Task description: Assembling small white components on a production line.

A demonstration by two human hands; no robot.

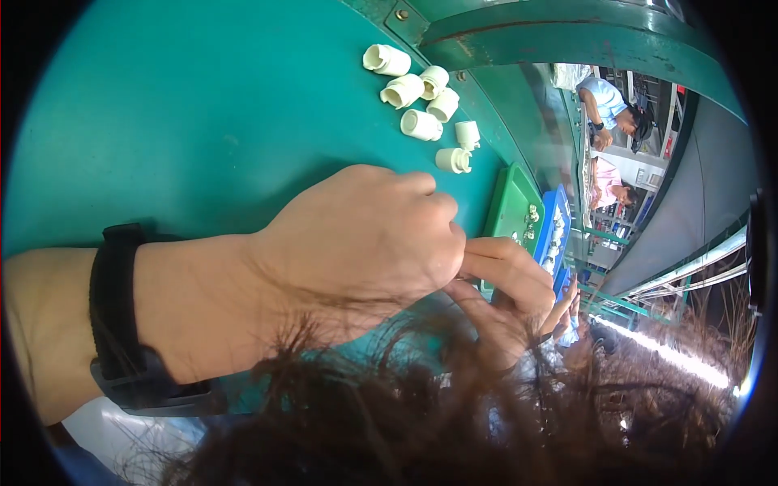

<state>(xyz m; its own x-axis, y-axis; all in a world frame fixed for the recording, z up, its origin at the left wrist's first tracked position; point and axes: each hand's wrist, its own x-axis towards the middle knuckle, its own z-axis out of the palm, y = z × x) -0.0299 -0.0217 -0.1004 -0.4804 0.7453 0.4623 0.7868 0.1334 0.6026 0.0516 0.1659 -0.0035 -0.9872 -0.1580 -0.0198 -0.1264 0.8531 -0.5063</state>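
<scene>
My left hand [377,227], with a black strap [117,300] round its wrist, is closed with the fingers curled under and away from view. Against its knuckles my right hand [510,287] comes in from the right, thumb and fingers pinched together. The two hands touch, and whatever is between their fingertips is hidden behind the left fist. Just beyond them, several cream-white plastic caps or sockets [421,125] with notched rims lie loosely on the green work surface [186,113]. The nearest notched cap [454,160] lies on its side above my left knuckles.
A green tray [501,198] and a blue tray [561,198], both with small parts inside, stand at the right. A green metal frame [559,36] curves along the far edge. Two people [604,105] work in the background. Loose hair [340,413] covers the lower picture.
</scene>
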